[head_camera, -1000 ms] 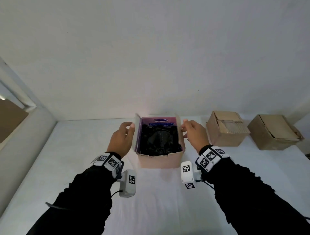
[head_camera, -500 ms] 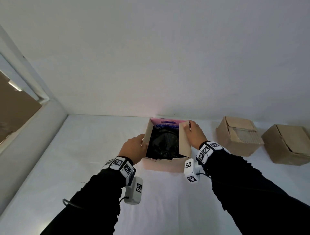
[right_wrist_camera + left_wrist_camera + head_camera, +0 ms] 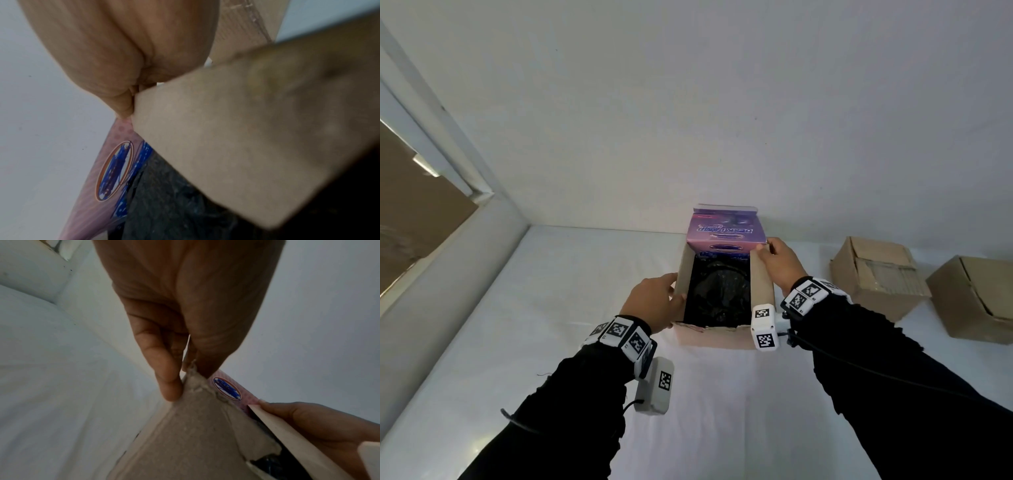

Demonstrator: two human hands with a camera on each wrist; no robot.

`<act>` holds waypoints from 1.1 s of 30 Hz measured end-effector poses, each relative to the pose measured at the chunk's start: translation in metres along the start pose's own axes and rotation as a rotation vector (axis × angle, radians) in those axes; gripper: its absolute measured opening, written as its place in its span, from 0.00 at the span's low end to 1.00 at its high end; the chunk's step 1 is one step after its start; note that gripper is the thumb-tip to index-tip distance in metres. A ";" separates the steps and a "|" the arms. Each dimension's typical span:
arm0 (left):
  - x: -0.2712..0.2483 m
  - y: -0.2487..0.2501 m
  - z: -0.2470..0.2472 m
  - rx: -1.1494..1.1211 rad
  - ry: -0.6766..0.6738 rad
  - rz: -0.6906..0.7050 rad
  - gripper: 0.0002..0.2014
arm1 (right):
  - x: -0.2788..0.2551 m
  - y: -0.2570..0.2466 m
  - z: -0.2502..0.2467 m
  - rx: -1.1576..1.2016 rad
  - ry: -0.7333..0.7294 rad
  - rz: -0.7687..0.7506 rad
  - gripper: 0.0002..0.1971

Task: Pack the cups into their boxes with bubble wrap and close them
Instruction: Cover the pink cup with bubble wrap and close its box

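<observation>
A pink cardboard box (image 3: pixel 712 337) stands open mid-table. Inside lies a cup wrapped in black bubble wrap (image 3: pixel 719 294). The purple printed lid (image 3: pixel 726 229) stands up at the back. My left hand (image 3: pixel 654 301) pinches the near corner of the box's left flap (image 3: pixel 683 274); the left wrist view shows thumb and fingers of that left hand (image 3: pixel 185 378) closed on the left flap (image 3: pixel 195 434). My right hand (image 3: pixel 777 263) grips the far top corner of the right flap (image 3: pixel 760 277). In the right wrist view, the right hand (image 3: pixel 127 105) holds that right flap (image 3: pixel 236 146) above the wrapped cup (image 3: pixel 174 203).
Two brown cardboard boxes (image 3: pixel 876 277) (image 3: pixel 976 301) sit at the right on the white table (image 3: pixel 722 394). A white wall rises just behind the pink box. A raised white ledge (image 3: pixel 448 274) borders the table on the left.
Both side flaps have swung up and inward from their spread position. My left hand slid toward the box's near corner, and the purple lid now stands taller at the back.
</observation>
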State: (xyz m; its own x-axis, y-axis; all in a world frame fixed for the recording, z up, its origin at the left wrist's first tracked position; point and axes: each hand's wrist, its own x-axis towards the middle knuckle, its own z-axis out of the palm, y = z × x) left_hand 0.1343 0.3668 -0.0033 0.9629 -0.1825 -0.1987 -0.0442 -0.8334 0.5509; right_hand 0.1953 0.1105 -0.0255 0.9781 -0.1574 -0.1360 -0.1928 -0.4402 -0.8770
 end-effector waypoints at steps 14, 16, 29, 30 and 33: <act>-0.025 0.012 0.012 0.035 0.078 -0.048 0.14 | -0.038 -0.001 -0.024 0.088 0.140 -0.121 0.11; -0.031 0.014 0.019 0.119 0.184 -0.043 0.14 | -0.051 -0.006 -0.027 0.152 0.088 -0.137 0.11; -0.057 0.023 0.055 0.622 0.314 0.259 0.15 | -0.119 -0.023 -0.037 0.454 0.068 0.003 0.11; -0.057 0.024 0.056 0.621 0.310 0.253 0.14 | -0.121 -0.024 -0.037 0.450 0.075 -0.004 0.11; -0.061 0.029 0.058 0.581 0.291 0.205 0.18 | -0.124 -0.029 -0.037 0.451 0.086 -0.017 0.11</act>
State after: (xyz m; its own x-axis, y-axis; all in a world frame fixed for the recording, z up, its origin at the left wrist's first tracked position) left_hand 0.0593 0.3232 -0.0221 0.9486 -0.2865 0.1346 -0.2908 -0.9567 0.0129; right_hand 0.0765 0.1100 0.0344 0.9671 -0.2350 -0.0973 -0.1042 -0.0172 -0.9944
